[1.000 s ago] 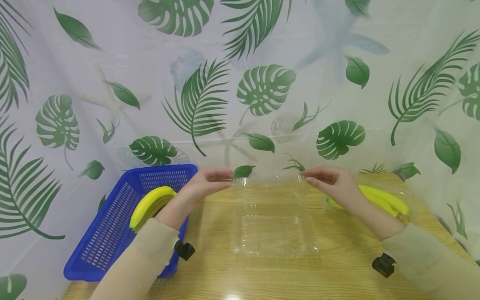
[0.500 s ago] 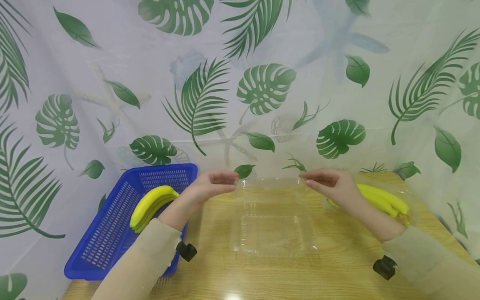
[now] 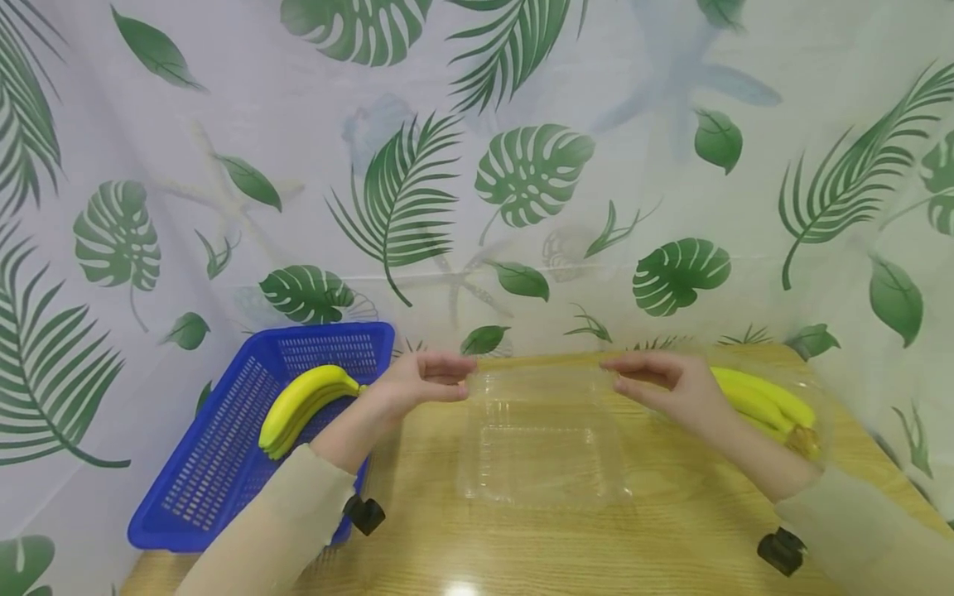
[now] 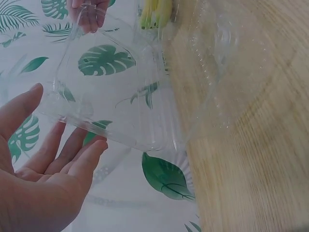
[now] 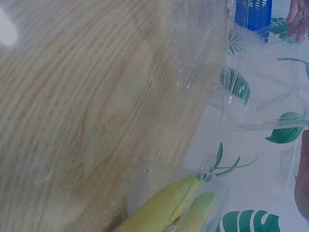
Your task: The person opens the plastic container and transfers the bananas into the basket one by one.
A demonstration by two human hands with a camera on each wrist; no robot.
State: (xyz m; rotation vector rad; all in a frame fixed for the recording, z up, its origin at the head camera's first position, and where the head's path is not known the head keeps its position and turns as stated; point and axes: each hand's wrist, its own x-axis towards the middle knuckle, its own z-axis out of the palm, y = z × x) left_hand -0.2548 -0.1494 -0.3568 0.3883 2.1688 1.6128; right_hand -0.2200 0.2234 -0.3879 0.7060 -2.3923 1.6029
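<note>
A clear plastic clamshell box [image 3: 540,455] lies open on the wooden table [image 3: 671,530]. Its hinged lid [image 3: 540,382] is tilted low over the tray. My left hand [image 3: 456,379] pinches the lid's far left corner and my right hand [image 3: 619,374] pinches the far right corner. In the left wrist view the lid [image 4: 116,82] runs between the thumb and the fingers [image 4: 82,159]. In the right wrist view the lid [image 5: 265,87] stands above the tray, with packed bananas [image 5: 169,208] close by.
A blue mesh basket [image 3: 224,463] at the table's left edge holds a bunch of bananas [image 3: 301,401]. More bananas [image 3: 760,401] lie in a clear box behind my right wrist. A leaf-print curtain [image 3: 522,165] closes off the back and sides.
Both hands have come down and slightly toward me with the lid, which now sits lower over the tray than a second ago.
</note>
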